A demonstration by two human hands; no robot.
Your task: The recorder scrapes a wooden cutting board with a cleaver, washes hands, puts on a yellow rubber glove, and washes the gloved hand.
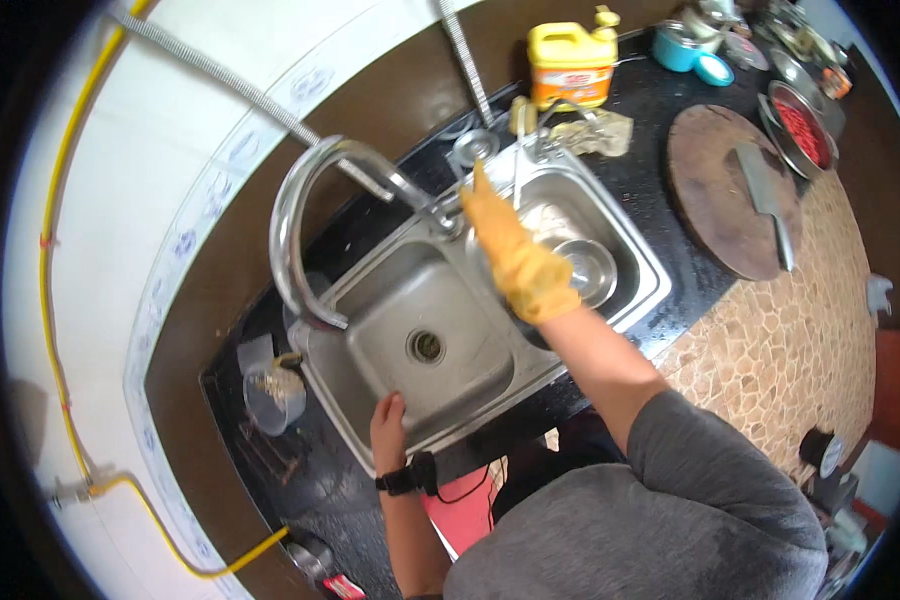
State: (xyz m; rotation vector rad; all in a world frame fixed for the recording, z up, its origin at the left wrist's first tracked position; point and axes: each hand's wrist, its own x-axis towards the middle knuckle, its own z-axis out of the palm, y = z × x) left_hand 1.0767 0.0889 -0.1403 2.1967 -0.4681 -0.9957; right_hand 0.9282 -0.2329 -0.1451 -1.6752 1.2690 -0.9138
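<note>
My right hand (521,259), in a yellow rubber glove, reaches over the right basin (622,247) of a double stainless steel sink. Its fingertips are by the base of the curved chrome faucet (289,232); whether they grip anything is unclear. My left hand (388,431) is bare, at the front left of the left basin (450,292), with nothing visible in it. A black strap (405,478) circles that wrist. The faucet's spout hangs over the left basin, where no water flow shows. A metal bowl (589,270) sits in the right basin, partly hidden by the glove.
A round wooden chopping board (712,187) on the black counter bears a cleaver (757,180). Beyond it stands a metal bowl of red pieces (802,131). A yellow jug (570,64) and a crumpled cloth (596,133) lie behind the sink. A plastic tub (274,397) stands left.
</note>
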